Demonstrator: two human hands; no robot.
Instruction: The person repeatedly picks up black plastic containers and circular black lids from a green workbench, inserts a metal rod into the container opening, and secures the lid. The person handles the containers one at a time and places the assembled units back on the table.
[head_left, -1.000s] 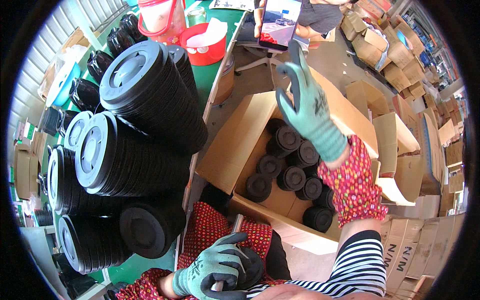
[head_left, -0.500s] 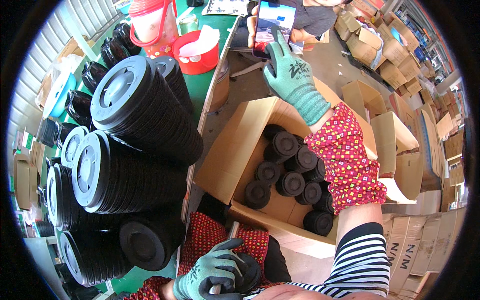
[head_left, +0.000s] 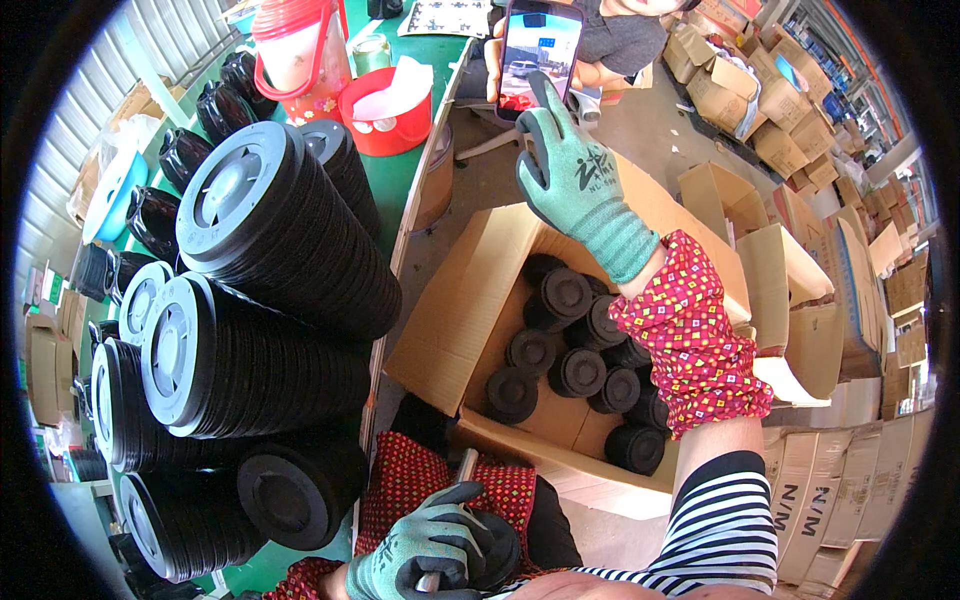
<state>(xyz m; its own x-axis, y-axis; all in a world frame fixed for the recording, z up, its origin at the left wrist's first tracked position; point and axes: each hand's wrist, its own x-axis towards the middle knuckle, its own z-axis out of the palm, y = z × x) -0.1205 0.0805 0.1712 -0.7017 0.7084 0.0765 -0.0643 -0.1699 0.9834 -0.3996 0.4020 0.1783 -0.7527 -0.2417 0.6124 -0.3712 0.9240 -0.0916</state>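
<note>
My right hand (head_left: 580,180), in a green glove with dark fingertips, reaches up with index finger outstretched and thumb apart. Its fingertip is at the lower part of a phone (head_left: 540,55), which another person's hands hold; whether it touches the screen I cannot tell. Low in the view, my left hand (head_left: 425,545), gloved alike, is closed round a metal rod (head_left: 466,466) whose two ends show beyond the fingers. Against that hand sits a round black part (head_left: 497,548), partly hidden. Below my right forearm, an open cardboard box (head_left: 480,300) holds several round black parts (head_left: 577,373).
Stacks of black discs (head_left: 225,345) crowd the green table (head_left: 415,60) at left. Behind them stand a red bucket (head_left: 300,60), a red basin (head_left: 395,120) and shiny black pieces (head_left: 155,220). Cardboard boxes (head_left: 820,490) line the right side, with more boxes at the far right.
My right hand has drawn slightly back, its index fingertip lower on the phone and its thumb more apart. My left hand keeps its hold. The view has shifted a little.
</note>
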